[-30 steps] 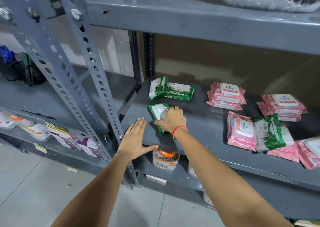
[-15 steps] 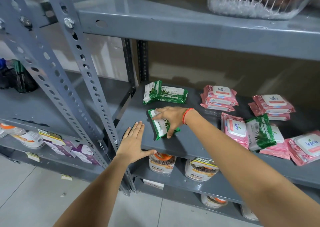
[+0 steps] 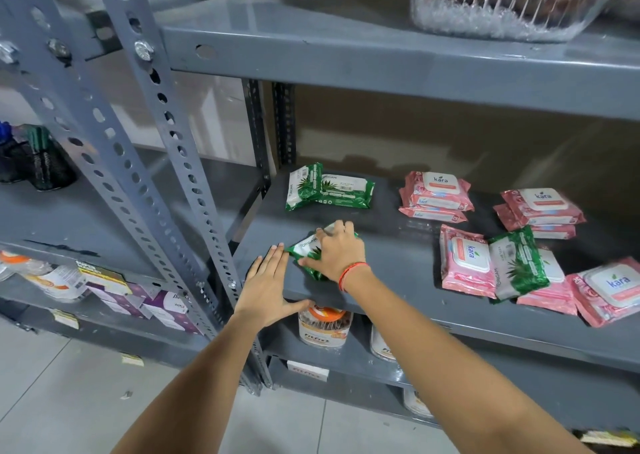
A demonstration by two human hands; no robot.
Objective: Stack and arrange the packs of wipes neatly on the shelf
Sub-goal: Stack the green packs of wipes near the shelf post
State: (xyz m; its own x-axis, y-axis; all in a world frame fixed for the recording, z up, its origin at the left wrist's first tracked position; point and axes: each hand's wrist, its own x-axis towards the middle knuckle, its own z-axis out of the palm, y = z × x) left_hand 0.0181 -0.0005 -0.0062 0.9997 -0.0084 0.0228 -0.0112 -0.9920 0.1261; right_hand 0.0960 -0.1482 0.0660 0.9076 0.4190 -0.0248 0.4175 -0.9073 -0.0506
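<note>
On the grey shelf (image 3: pixel 398 280), my right hand (image 3: pixel 337 253) is shut on a green pack of wipes (image 3: pixel 306 247) near the front left corner, covering most of it. My left hand (image 3: pixel 268 285) lies flat and open on the shelf's front edge, fingertips touching that pack. Behind, two green packs (image 3: pixel 329 190) lie overlapped at the back left. Pink packs sit in two small stacks (image 3: pixel 434 194) (image 3: pixel 542 211) further right. Another green pack (image 3: pixel 517 263) lies across several loose pink packs (image 3: pixel 464 263) at the front right.
A perforated grey upright (image 3: pixel 180 163) stands just left of my left hand. The shelf above (image 3: pixel 381 52) holds a clear plastic container (image 3: pixel 502 3). Jars with orange lids (image 3: pixel 323 325) sit on the shelf below. Boxes and bottles (image 3: pixel 114 291) fill the neighbouring rack at left.
My right hand has turned the green pack and pulled it a little toward my left hand, gripping it from above. The left hand has stayed on the shelf edge.
</note>
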